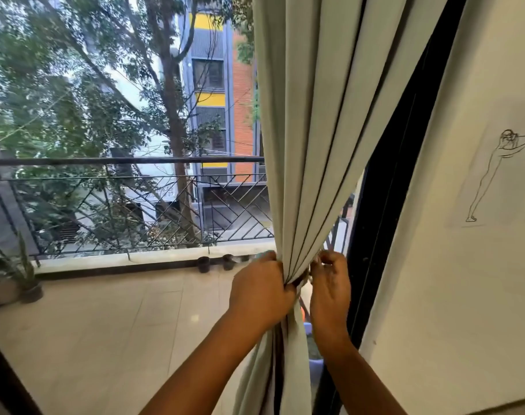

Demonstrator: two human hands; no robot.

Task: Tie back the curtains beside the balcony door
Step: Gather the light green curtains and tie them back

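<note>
A pale grey-green curtain (312,130) hangs in folds at the right side of the balcony opening, drawn into a narrow bunch at waist height. My left hand (259,290) grips that bunch from the left, fingers curled round the folds. My right hand (330,284) is on the bunch's right side, its fingertips pinching a thin tie-back cord (307,275) that crosses the gathered cloth. Most of the cord is hidden by the folds and my fingers. Below my hands the curtain falls loose.
A black door frame (384,205) stands just right of the curtain, then a white wall with a line drawing (495,175). Beyond lie a tiled balcony floor (120,324), a metal railing (120,205), two small dark pots (214,262) and potted plants (12,280) at the left.
</note>
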